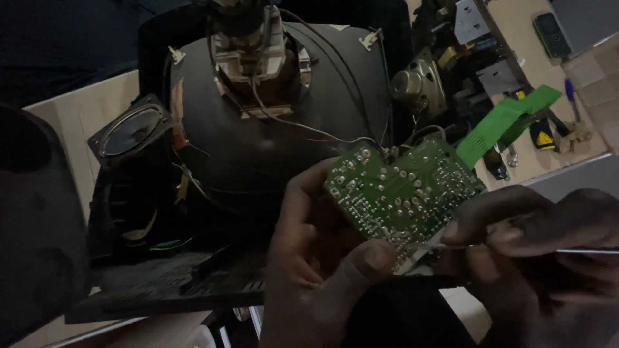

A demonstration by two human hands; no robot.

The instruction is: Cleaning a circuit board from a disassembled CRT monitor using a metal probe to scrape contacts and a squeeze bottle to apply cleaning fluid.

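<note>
Green circuit board [403, 193] gripped by left hand [316, 258]; right hand [535, 238] pinches thin tool [580, 251]

Green circuit board [401, 191], solder side up, tilted, over the open television's back.

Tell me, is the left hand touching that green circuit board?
Touching. The head view shows the left hand gripping the green circuit board: its thumb presses on the board's lower edge, and its fingers curl round the left edge.
</note>
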